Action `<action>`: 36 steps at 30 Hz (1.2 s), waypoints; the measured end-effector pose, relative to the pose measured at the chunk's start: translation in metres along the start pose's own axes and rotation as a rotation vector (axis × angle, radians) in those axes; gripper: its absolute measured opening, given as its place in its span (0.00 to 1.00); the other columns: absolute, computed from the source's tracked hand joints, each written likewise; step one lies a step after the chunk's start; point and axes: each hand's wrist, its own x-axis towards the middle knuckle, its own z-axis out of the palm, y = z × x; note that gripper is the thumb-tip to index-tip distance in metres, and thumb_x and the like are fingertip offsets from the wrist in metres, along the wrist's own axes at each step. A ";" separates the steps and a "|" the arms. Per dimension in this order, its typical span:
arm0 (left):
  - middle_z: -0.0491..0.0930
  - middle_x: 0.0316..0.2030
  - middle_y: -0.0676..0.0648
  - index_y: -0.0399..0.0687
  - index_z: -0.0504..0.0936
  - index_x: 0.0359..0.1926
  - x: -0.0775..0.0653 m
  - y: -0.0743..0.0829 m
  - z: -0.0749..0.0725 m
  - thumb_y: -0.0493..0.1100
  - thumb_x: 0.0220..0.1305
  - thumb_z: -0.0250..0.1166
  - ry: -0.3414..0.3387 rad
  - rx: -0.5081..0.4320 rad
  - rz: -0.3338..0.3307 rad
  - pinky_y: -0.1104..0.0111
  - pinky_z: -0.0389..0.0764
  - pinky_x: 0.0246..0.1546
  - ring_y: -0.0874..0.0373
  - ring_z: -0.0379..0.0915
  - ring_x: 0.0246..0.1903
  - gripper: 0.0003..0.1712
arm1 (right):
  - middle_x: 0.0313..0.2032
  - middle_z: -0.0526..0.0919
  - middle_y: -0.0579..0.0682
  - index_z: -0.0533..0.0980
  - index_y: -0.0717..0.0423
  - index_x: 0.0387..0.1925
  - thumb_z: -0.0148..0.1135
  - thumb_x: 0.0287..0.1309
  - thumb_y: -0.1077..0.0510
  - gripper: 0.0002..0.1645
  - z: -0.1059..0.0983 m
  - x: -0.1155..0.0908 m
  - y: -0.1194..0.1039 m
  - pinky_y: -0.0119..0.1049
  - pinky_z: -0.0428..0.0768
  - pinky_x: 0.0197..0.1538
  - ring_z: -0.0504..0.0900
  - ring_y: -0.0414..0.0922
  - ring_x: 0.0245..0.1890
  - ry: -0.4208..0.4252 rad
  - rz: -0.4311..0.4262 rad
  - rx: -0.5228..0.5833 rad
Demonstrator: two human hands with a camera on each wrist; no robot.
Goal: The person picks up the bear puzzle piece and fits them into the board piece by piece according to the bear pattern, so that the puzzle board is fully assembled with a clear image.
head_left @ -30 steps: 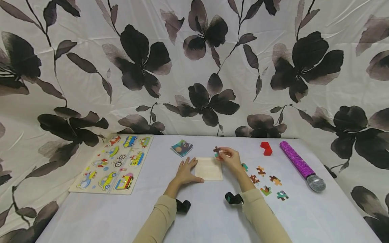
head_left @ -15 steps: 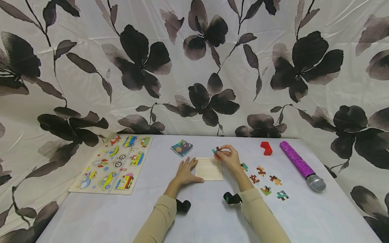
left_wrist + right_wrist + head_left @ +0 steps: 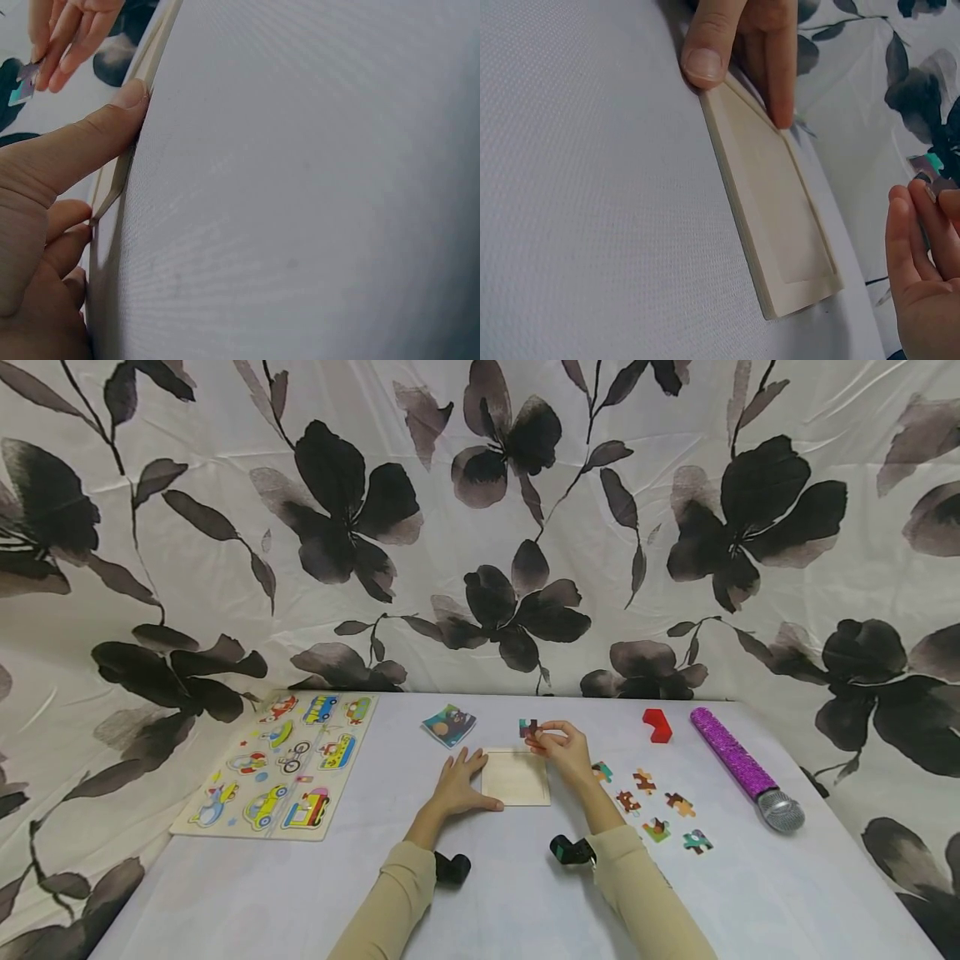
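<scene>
My left hand (image 3: pixel 457 787) holds a small square wooden puzzle tray (image 3: pixel 516 779) at its left side, the thumb on the near edge and fingers at the far side. Inside its raised rim the tray is bare pale wood, as the right wrist view also shows. Above the tray's far right corner, my right hand (image 3: pixel 567 753) pinches a jigsaw piece (image 3: pixel 525 727) in dark brown and teal. The piece is raised off the table, and fingertips cover part of it. Several loose jigsaw pieces (image 3: pixel 657 831) lie on the white cloth to the right of the tray.
A picture card (image 3: pixel 449 726) lies behind the tray. At the left is a vehicle puzzle board (image 3: pixel 279 766). A red angular block (image 3: pixel 657 727) and a purple glitter microphone (image 3: pixel 731 756) lie at the right. A floral cloth (image 3: pixel 517 527) hangs behind the table.
My right hand has turned the jigsaw piece and shifted it slightly left; its teal part now points left. The left hand and the tray have stayed in place.
</scene>
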 end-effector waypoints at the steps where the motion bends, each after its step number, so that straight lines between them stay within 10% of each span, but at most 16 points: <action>1: 0.60 0.67 0.36 0.32 0.65 0.64 0.000 0.000 0.000 0.54 0.39 0.78 0.000 0.000 0.002 0.48 0.42 0.69 0.38 0.44 0.70 0.55 | 0.36 0.82 0.70 0.67 0.75 0.43 0.52 0.58 0.74 0.11 0.000 0.000 0.000 0.33 0.84 0.37 0.86 0.40 0.28 0.001 0.005 0.002; 16: 0.60 0.67 0.37 0.33 0.65 0.65 0.000 0.000 0.000 0.54 0.39 0.78 -0.002 -0.013 -0.003 0.49 0.41 0.69 0.38 0.43 0.70 0.55 | 0.28 0.80 0.50 0.72 0.81 0.41 0.56 0.57 0.73 0.11 0.005 -0.001 0.001 0.28 0.83 0.35 0.82 0.38 0.25 0.026 0.019 -0.030; 28: 0.60 0.67 0.36 0.31 0.65 0.64 0.000 0.000 -0.001 0.53 0.38 0.78 -0.004 -0.010 0.005 0.48 0.41 0.69 0.37 0.44 0.69 0.55 | 0.27 0.83 0.54 0.67 0.75 0.42 0.49 0.62 0.73 0.07 0.005 -0.002 -0.002 0.32 0.83 0.38 0.85 0.42 0.27 -0.020 0.063 0.095; 36: 0.61 0.66 0.35 0.31 0.65 0.64 -0.001 0.001 -0.002 0.53 0.38 0.78 -0.003 -0.005 0.010 0.48 0.42 0.69 0.37 0.44 0.69 0.55 | 0.28 0.81 0.49 0.70 0.79 0.48 0.53 0.58 0.74 0.16 0.000 0.001 -0.002 0.27 0.81 0.33 0.80 0.35 0.27 -0.026 0.022 -0.094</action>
